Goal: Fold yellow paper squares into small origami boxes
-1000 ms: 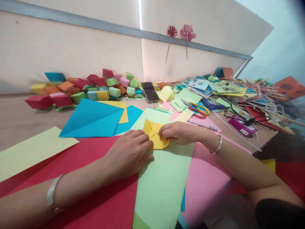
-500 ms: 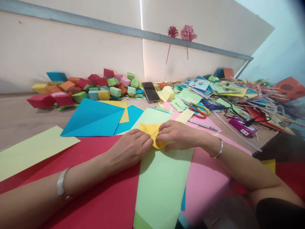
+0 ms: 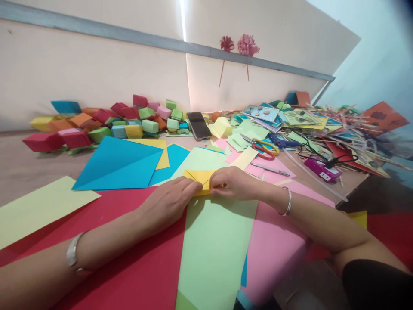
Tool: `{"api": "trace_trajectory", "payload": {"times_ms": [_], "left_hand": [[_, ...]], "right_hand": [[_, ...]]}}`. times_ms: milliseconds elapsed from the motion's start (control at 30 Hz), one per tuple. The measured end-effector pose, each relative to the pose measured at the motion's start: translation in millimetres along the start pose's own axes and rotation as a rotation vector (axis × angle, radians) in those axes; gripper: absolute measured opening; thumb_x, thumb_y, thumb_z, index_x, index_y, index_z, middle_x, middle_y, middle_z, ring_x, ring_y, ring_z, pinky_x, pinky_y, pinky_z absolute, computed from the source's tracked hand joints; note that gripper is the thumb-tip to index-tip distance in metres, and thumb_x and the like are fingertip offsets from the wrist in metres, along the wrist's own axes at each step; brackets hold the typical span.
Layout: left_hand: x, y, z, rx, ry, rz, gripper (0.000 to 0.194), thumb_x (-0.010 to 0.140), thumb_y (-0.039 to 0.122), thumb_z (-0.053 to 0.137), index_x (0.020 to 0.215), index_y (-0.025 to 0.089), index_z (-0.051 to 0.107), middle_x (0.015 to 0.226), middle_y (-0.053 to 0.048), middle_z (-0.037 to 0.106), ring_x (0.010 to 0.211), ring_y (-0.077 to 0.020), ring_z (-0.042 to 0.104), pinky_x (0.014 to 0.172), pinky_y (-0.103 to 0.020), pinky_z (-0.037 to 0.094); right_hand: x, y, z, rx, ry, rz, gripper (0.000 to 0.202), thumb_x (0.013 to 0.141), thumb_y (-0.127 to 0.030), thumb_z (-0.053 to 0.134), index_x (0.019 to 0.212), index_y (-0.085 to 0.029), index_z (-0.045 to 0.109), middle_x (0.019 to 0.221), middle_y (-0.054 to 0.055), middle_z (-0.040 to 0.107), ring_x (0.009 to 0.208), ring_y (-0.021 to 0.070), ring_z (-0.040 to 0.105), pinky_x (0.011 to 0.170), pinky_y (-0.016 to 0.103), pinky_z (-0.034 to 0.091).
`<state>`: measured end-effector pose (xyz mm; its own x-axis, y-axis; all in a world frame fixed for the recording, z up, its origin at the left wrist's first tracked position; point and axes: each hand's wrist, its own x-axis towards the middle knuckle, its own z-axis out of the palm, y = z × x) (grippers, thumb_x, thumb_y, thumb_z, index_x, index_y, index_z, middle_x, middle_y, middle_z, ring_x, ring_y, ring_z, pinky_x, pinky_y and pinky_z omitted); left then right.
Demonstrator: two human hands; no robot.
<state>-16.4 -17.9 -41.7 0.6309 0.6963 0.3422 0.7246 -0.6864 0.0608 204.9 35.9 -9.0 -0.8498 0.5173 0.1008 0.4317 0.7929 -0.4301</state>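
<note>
A small folded piece of yellow paper (image 3: pixel 197 175), with diagonal creases and a straight near edge, lies between my hands on a light green sheet (image 3: pixel 214 241). My left hand (image 3: pixel 171 196) rests at its left side, fingers curled and pressed onto the paper. On the right, my right hand (image 3: pixel 235 183) pinches the paper's edge between thumb and fingers and covers that end. Beneath my left forearm spreads a large red sheet (image 3: pixel 129 254). A pink sheet (image 3: pixel 277 249) lies under my right forearm.
Behind lie blue paper (image 3: pixel 119 165), folded paper boxes (image 3: pixel 77 138) and a phone (image 3: pixel 198 126). To the right are scissors (image 3: pixel 266 150), a utility knife (image 3: pixel 270 168), a blue glue gun (image 3: pixel 284 141), a purple power strip (image 3: pixel 322 170) and piled cards (image 3: pixel 303 118).
The near pointed part of the yellow paper has been folded up, leaving a straight lower edge. My hands stay on it, and the view has shifted slightly to the right.
</note>
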Motion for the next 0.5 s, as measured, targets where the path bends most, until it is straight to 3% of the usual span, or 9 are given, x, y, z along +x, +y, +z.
{"api": "trace_trajectory", "payload": {"times_ms": [167, 300, 500], "left_hand": [[5, -5, 1.0, -0.252, 0.045, -0.288, 0.028, 0.094, 0.029, 0.035, 0.106, 0.019, 0.059, 0.092, -0.009, 0.073, 0.081, -0.0235, 0.068, 0.065, -0.032, 0.051], [9, -5, -2.2, -0.392, 0.059, -0.429, 0.026, 0.088, 0.038, 0.045, 0.102, 0.020, 0.058, 0.082, -0.005, 0.072, 0.073, -0.0217, 0.067, 0.062, -0.031, 0.050], [14, -7, -3.9, -0.352, 0.115, -0.516, 0.025, 0.085, 0.037, 0.048, 0.099, 0.021, 0.060, 0.079, -0.003, 0.068, 0.070, -0.0201, 0.064, 0.061, -0.029, 0.047]], "right_hand": [[3, -4, 6, 0.083, 0.176, 0.275, 0.015, 0.080, -0.013, 0.064, 0.065, -0.014, 0.060, 0.060, -0.004, 0.057, 0.059, 0.0082, 0.047, 0.059, 0.022, 0.033], [5, -5, 11, 0.059, 0.218, 0.321, 0.018, 0.077, -0.012, 0.061, 0.061, -0.015, 0.055, 0.061, -0.004, 0.052, 0.059, 0.0084, 0.044, 0.060, 0.022, 0.032], [9, -4, 18, -0.024, 0.279, 0.394, 0.011, 0.077, -0.014, 0.059, 0.067, -0.016, 0.055, 0.071, 0.001, 0.054, 0.068, 0.0122, 0.048, 0.063, 0.024, 0.035]]}}
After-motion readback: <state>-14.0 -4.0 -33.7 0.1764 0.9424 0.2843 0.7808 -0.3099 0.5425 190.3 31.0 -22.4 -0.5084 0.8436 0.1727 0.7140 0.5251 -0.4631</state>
